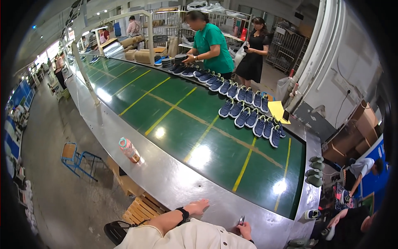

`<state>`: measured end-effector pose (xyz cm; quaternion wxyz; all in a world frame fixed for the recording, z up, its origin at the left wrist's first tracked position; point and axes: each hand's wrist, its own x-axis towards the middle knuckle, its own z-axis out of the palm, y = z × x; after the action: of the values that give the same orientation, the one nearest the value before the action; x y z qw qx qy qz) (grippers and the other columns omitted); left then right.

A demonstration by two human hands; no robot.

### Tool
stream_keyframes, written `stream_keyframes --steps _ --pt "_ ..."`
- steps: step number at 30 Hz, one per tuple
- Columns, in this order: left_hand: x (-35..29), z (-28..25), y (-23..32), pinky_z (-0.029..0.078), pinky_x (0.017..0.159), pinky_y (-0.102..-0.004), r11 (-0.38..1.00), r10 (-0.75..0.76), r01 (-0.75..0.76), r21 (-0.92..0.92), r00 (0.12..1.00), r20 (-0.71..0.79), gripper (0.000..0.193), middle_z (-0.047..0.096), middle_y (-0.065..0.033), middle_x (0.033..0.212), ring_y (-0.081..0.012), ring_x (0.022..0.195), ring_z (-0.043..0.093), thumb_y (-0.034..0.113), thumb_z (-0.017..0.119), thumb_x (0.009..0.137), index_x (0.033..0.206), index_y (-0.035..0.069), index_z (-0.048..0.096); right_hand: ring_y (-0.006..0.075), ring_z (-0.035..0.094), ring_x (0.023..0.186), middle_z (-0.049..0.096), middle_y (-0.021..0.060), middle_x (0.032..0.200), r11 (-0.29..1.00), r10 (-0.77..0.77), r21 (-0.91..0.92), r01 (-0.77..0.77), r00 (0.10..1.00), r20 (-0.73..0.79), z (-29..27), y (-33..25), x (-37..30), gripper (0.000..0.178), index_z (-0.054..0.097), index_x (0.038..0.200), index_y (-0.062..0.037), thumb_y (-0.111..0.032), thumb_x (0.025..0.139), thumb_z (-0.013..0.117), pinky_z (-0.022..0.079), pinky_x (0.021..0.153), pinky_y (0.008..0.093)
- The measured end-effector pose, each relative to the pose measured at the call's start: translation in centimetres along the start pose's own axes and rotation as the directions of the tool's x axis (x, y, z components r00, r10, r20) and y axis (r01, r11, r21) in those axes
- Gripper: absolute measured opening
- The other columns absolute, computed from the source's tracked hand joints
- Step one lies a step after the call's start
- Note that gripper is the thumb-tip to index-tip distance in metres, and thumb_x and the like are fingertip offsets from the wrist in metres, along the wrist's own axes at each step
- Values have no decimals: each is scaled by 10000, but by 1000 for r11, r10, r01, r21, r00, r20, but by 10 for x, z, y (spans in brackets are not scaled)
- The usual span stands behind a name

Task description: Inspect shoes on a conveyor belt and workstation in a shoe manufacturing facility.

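My left hand [198, 206] lies flat on the metal edge [178, 174] of the conveyor table, fingers stretched out, with a black band on the wrist. Close by on the right, my right hand [244, 229] is closed round small metal snips [241, 219], their tips pointing away from me. Beyond the edge runs a green conveyor belt [174, 128] with yellow cross lines. Several navy shoes [251, 118] with white soles stand in rows along its far right side, out of reach of both hands.
A pink bottle [129, 150] stands on the metal edge at left. Olive-green shoes [315, 172] and a single dark shoe [312, 214] sit on the right-hand edge. Yellow paper [278, 111] lies behind the navy shoes. Across the belt, a person in green [213, 45] handles stacked dark pieces.
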<state>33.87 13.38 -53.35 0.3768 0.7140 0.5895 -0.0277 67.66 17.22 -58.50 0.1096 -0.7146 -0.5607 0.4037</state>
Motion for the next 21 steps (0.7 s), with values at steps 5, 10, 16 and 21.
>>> stream_keyframes --steps 5,10,16,21 --pt "2 -12 12 321 990 -392 999 11 -13 41 999 51 614 206 -114 1386 -289 1271 240 175 601 730 1274 59 342 194 556 667 582 62 711 997 50 48 -52 998 45 -2 16 9 302 580 824 -52 -184 573 686 448 635 319" --pt "1 -5 7 306 1003 -382 999 12 -13 43 1000 28 627 202 -120 1391 -285 1284 219 160 597 726 1283 54 329 161 558 631 578 46 691 994 64 81 -69 996 64 -14 -21 -12 253 578 826 -43 -115 599 666 462 592 305" --pt "3 -1 4 275 1024 -377 1000 13 -13 5 1000 16 632 161 -109 1418 -270 1305 179 150 584 720 1289 59 324 138 542 557 580 56 653 987 55 152 -60 998 38 -18 -32 -20 296 567 815 -29 -102 564 705 442 520 269" --pt "1 -9 11 271 1026 -378 1000 -6 5 16 1000 30 627 163 -103 1419 -264 1307 176 147 570 727 1294 65 317 137 541 542 579 54 643 993 17 120 -17 1000 7 -11 -10 -5 292 571 820 -30 -94 567 702 444 507 274"
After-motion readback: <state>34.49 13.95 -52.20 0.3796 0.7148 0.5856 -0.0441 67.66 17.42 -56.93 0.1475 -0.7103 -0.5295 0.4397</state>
